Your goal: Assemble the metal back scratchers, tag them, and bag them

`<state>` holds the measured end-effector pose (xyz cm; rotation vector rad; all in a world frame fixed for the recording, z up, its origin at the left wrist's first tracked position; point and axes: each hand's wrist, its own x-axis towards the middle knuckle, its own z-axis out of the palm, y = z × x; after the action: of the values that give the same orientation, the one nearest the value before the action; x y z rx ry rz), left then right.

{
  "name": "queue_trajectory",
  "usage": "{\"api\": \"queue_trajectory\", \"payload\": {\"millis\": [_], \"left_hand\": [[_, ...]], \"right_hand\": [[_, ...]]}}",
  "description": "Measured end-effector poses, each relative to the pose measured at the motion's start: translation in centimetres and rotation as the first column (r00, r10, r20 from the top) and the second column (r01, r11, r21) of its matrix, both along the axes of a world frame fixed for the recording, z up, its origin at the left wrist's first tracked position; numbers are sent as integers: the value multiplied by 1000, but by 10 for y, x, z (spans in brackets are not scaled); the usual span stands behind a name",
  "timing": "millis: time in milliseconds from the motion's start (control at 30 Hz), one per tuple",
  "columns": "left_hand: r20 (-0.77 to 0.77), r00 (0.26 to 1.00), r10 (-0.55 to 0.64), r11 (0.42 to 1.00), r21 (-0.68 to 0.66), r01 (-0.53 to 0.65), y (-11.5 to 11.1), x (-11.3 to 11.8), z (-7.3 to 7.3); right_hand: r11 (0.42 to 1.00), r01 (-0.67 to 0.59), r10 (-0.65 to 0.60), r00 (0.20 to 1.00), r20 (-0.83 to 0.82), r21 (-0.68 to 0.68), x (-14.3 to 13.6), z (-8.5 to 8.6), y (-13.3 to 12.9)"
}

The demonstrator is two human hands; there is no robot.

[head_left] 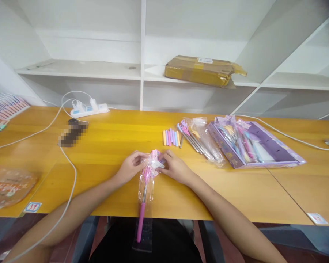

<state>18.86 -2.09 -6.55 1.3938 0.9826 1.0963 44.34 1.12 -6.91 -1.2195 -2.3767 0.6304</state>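
"Which step is in hand?"

"I'd say the work is centring on the mouth of a clear sleeve (148, 230). A single pink back scratcher (140, 223) is lying inside, claw end toward the hands, handle reaching past the front edge of the desk (98, 146)."

"And the fingers?"

"On the left hand (131, 166), thumb and forefinger are pinching the plastic at the top. The right hand (178, 170) is bracketing the other side, by a printed card (155, 154); I can't tell whether its fingers are clamping or only touching."

"What is the next move calling for?"

"To my mind, a steady left pinch while the right fingers are working the plastic and card, without letting the handle end slip lapward."

"Count the rest?"

"About seven short coloured tubes (170, 137) are lying in a row. Beside them several metal-shafted claw heads (184, 126) are overlapping too much to count. One purple tray (274, 140) is holding bagged pieces, also uncountable. One taped parcel (200, 71) is resting on the shelf (98, 69)."
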Motion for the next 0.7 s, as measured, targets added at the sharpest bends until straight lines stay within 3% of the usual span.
{"api": "queue_trajectory", "payload": {"millis": [333,567,700], "left_hand": [[-3,996,90,994,-68,-90,1,-5,4],[-12,1000,-3,999,-51,2,1,-1,0],[-6,1000,26,997,-71,-27,0,-1,1]], "right_hand": [[998,-29,25,996,-85,-51,2,3,-2],[988,-120,120,993,12,98,3,11,-8],[970,-166,161,986,45,175,6,9,-9]]}}
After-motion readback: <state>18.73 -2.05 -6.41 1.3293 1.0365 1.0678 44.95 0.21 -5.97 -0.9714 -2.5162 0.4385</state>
